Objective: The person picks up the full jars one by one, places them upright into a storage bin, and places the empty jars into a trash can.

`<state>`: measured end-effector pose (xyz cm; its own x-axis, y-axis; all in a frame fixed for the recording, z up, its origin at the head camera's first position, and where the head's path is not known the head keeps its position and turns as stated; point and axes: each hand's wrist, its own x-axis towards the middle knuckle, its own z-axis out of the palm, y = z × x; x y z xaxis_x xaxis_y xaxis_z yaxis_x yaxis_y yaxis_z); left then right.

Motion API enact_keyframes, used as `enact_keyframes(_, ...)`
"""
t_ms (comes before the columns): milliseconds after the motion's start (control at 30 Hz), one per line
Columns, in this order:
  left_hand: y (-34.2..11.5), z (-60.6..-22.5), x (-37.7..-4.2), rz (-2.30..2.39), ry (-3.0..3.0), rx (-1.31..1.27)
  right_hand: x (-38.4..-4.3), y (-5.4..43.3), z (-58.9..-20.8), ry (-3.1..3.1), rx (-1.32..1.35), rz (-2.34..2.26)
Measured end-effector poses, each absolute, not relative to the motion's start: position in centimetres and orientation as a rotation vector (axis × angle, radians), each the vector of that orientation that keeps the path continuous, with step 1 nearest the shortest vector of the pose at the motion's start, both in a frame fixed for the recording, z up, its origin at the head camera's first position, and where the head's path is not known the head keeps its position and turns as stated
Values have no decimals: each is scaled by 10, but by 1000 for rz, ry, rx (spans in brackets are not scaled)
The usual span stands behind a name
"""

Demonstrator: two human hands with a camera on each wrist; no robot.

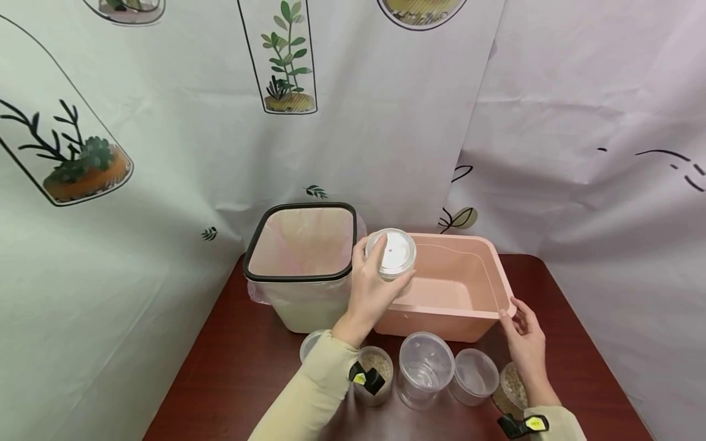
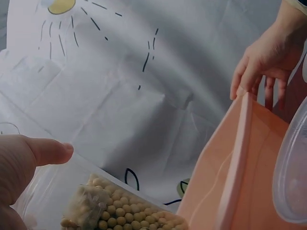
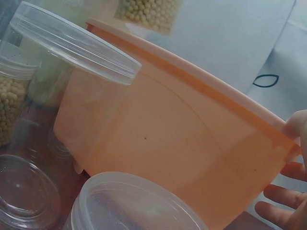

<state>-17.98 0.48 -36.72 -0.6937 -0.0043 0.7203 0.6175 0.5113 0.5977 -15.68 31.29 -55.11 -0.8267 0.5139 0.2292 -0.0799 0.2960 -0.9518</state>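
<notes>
My left hand [image 1: 371, 288] grips a clear plastic jar [image 1: 391, 252] by its sides, above the left part of a pink bin [image 1: 430, 315]. The left wrist view shows pale yellow beans [image 2: 139, 211] inside this jar, with a whitish lump among them. The thumb lies along the jar's wall, while the other fingers are mostly hidden there. Over at the bin's front right corner, my right hand [image 1: 526, 334] pinches the rim between thumb and fingers. That hold also appears in the left wrist view, where the right hand [image 2: 271, 62] bends over the bin's edge.
A pale waste bin [image 1: 309, 306] with a black rim and a liner stands left of the pink one. In front, several clear jars [image 1: 425, 367] line the dark red table [image 1: 220, 380]; some contain beans [image 1: 377, 364]. A patterned cloth [image 1: 353, 159] hangs behind.
</notes>
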Motion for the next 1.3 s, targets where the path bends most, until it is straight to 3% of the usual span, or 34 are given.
enact_keyframes(233,18,-390,-188,-1171,-2091,-446,-145,299,-523,-2080,-386,1588)
enact_keyframes(467,24,-410,-194,-1195,-2152,-358,-159,314,-558,-2044,-375,1595)
enact_keyframes(700,26,-424,-205,-1201,-2227,-294,-156,313,-553,-2061,-334,1603)
enact_keyframes(1033,33,-432,-214,-1191,-2488,-122,-135,288,-503,-2009,-313,1657)
enact_keyframes(1300,35,-440,-216,-1018,-2661,-68,-135,283,-501,-1993,-349,1682)
